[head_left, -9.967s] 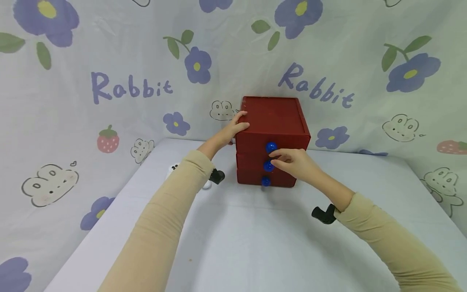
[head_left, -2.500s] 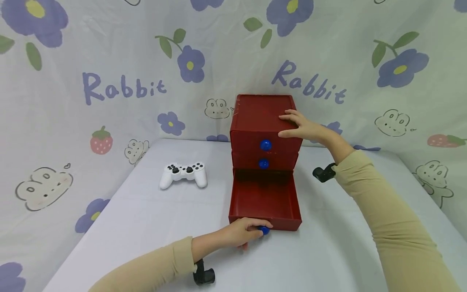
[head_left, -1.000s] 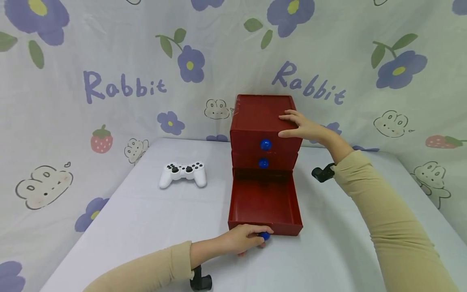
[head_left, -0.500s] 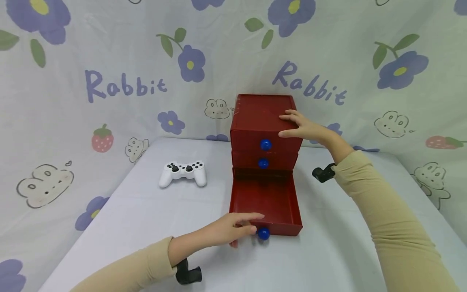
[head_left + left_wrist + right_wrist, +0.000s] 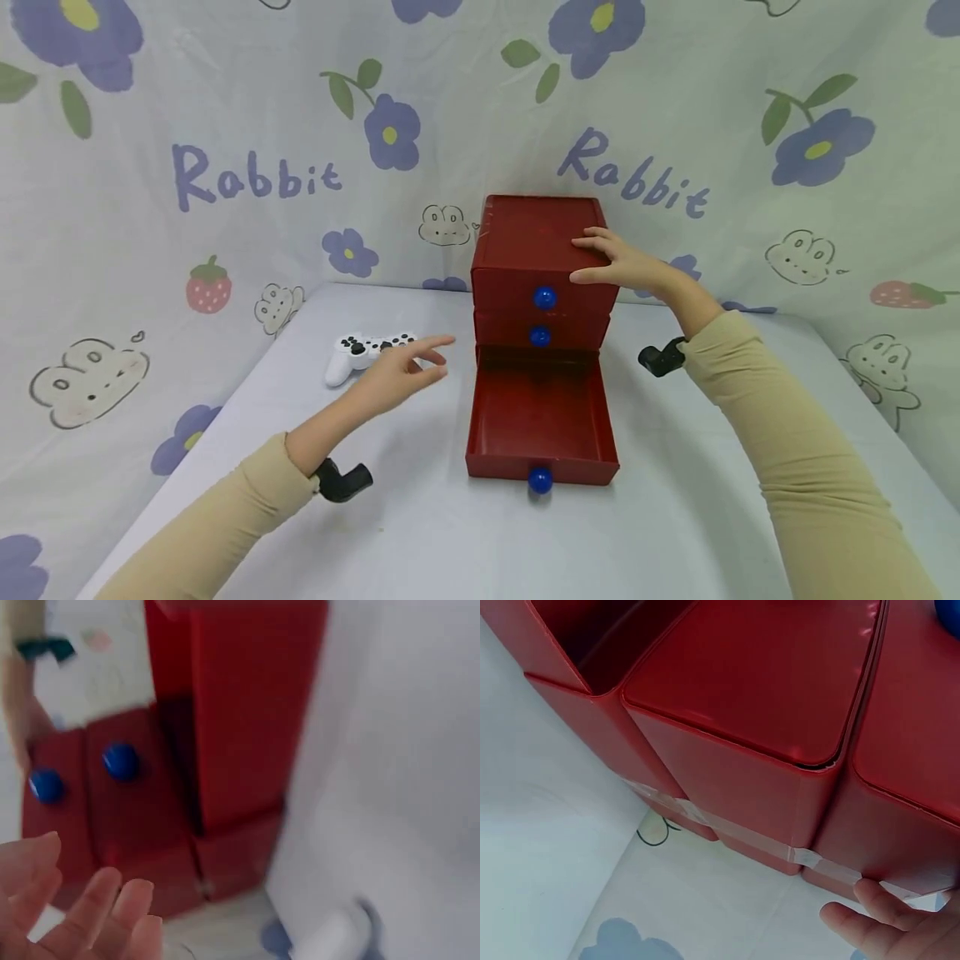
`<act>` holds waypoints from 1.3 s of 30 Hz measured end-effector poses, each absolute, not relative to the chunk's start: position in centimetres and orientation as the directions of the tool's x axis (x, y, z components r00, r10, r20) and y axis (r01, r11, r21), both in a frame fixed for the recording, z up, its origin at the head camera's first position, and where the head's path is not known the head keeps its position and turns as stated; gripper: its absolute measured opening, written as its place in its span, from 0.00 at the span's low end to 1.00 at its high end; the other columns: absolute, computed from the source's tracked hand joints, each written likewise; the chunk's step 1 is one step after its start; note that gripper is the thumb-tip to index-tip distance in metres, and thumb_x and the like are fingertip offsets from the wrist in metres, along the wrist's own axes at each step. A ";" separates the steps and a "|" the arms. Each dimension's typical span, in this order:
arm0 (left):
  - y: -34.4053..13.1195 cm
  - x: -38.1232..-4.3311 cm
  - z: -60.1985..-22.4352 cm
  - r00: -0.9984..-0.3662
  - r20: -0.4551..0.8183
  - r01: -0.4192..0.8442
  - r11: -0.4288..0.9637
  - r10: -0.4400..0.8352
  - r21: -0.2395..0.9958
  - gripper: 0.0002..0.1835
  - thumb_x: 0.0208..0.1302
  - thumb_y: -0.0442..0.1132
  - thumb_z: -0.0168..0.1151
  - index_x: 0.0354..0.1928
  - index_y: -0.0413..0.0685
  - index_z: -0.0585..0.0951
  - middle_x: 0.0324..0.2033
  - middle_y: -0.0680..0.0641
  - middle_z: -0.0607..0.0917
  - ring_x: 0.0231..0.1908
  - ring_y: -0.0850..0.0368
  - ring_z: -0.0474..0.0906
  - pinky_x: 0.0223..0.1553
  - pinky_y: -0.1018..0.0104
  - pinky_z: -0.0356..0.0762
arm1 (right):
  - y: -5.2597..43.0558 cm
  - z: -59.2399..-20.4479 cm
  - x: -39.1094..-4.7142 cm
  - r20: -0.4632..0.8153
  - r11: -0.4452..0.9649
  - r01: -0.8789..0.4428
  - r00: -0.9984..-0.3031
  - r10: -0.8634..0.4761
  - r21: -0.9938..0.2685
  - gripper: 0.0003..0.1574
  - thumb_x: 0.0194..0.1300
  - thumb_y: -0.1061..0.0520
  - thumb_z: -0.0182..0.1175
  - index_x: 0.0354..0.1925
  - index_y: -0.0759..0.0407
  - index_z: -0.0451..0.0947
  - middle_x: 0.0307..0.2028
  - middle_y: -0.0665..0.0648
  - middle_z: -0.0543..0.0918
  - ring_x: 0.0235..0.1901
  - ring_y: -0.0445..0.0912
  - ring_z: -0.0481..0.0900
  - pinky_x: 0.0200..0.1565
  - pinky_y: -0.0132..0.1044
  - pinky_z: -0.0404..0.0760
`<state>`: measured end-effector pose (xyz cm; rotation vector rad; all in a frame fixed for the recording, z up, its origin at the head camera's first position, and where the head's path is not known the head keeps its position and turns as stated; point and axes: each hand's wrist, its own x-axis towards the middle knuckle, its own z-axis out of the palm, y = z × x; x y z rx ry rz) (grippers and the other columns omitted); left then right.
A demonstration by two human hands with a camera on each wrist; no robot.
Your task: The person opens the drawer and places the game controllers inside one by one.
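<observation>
A red drawer cabinet [image 5: 540,233] with blue knobs stands at the back of the table. Its bottom drawer [image 5: 542,417] is pulled out, and no item shows inside. My right hand [image 5: 626,267] rests on the cabinet's top right edge, fingers spread; in the right wrist view its fingertips [image 5: 881,896] touch the cabinet's side. My left hand [image 5: 397,379] holds nothing and hovers left of the drawer, fingers loosely extended. Behind it lies a white game controller [image 5: 351,357], partly hidden by the hand. The left wrist view is blurred, with the controller [image 5: 337,937] at its lower edge.
The table has a white cover [image 5: 420,517]. Right behind the cabinet hangs a patterned curtain [image 5: 262,100] with flowers and rabbits. The drawer's blue knob [image 5: 540,481] juts out toward the front. Clear tape [image 5: 765,844] runs along the cabinet's side.
Earlier the cabinet's drawers were all closed; the bottom one was then pulled out by its knob. My left hand has let go of that knob and moved up and left toward the controller.
</observation>
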<state>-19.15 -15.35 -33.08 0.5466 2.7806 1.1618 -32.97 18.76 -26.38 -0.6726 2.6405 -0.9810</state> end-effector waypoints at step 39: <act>-28.6 -29.0 -40.9 -0.961 -0.016 0.241 0.868 0.275 0.433 0.35 0.52 0.50 0.67 0.61 0.43 0.69 0.59 0.33 0.69 0.59 0.33 0.61 0.60 0.41 0.53 | 18.8 -26.7 -32.6 -0.040 0.640 -0.336 -0.866 -0.498 -0.691 0.46 0.59 0.44 0.57 0.70 0.52 0.50 0.71 0.52 0.37 0.70 0.55 0.34 0.62 0.62 0.47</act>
